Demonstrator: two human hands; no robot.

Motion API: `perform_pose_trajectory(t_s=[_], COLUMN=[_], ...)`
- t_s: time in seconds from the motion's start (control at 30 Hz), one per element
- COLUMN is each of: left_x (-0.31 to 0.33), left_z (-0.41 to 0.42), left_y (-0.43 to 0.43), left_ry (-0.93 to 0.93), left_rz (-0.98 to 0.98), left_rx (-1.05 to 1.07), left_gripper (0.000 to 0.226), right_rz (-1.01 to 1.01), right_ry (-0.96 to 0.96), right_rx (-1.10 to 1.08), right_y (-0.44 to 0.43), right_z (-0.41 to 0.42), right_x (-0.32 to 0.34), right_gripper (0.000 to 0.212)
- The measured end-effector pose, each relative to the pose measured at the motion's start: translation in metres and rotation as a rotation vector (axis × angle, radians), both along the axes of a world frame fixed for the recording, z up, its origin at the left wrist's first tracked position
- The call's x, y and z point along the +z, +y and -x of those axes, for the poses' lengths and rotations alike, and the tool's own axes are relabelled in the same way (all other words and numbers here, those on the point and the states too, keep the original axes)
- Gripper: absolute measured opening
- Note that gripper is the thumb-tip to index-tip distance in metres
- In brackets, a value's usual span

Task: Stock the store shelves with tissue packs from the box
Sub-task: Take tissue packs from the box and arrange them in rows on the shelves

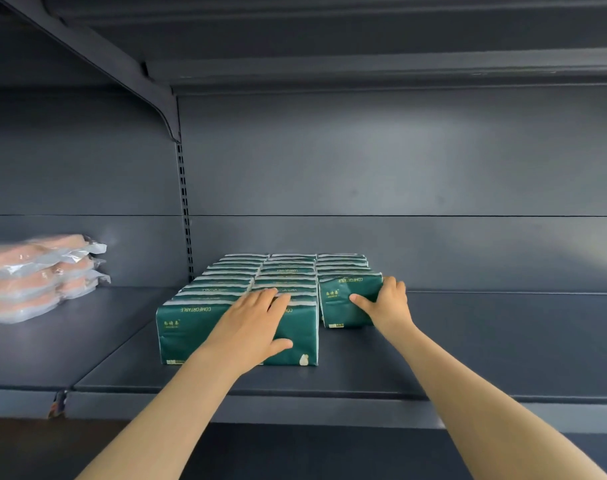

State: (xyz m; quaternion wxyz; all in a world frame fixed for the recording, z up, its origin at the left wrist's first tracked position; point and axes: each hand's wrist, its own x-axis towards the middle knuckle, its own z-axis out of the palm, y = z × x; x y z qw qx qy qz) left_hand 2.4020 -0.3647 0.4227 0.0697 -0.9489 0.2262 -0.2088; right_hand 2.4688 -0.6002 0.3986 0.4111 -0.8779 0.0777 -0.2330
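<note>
Several green tissue packs (187, 327) stand upright in three rows on the dark grey shelf (468, 341), running back to the rear wall. My left hand (257, 323) lies flat with straight fingers against the front pack of the middle row (302, 341), thumb spread across its face. My right hand (386, 301) grips the front pack of the right row (340, 299), thumb on the front face and fingers over its right edge. That right row ends further back than the other two. No box is in view.
A stack of clear-wrapped pink packs (42, 278) lies on the neighbouring shelf section at the left. A slotted upright (186, 216) divides the two sections. Another shelf hangs overhead. Bare shelf surface extends to the right of the tissue rows.
</note>
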Motion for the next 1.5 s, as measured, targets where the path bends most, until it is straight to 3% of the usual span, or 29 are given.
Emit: perform_pose_trajectory(t_s=[0.23, 0.47, 0.8, 1.1, 1.5], left_x=[-0.008, -0.007, 0.019, 0.051, 0.110], left_z=[-0.004, -0.003, 0.001, 0.073, 0.261], left_y=[-0.003, -0.003, 0.004, 0.003, -0.065], left_ry=[-0.027, -0.027, 0.074, -0.015, -0.255], left_rz=[0.007, 0.022, -0.062, -0.068, -0.107], left_rx=[0.013, -0.004, -0.036, 0.048, 0.208], left_gripper=[0.073, 0.068, 0.063, 0.047, 0.040], right_rz=[0.025, 0.142, 0.803, 1.010, 1.097], right_ry=[0.049, 0.180, 0.579, 0.362, 0.031], right_rx=[-0.013, -0.012, -0.073, -0.105, -0.113], right_y=[0.005, 0.005, -0.006, -0.001, -0.058], right_z=[0.001, 0.003, 0.070, 0.145, 0.322], right_x=[-0.014, -0.013, 0.038, 0.076, 0.143], right_gripper=[0.052, 0.060, 0.029, 0.031, 0.037])
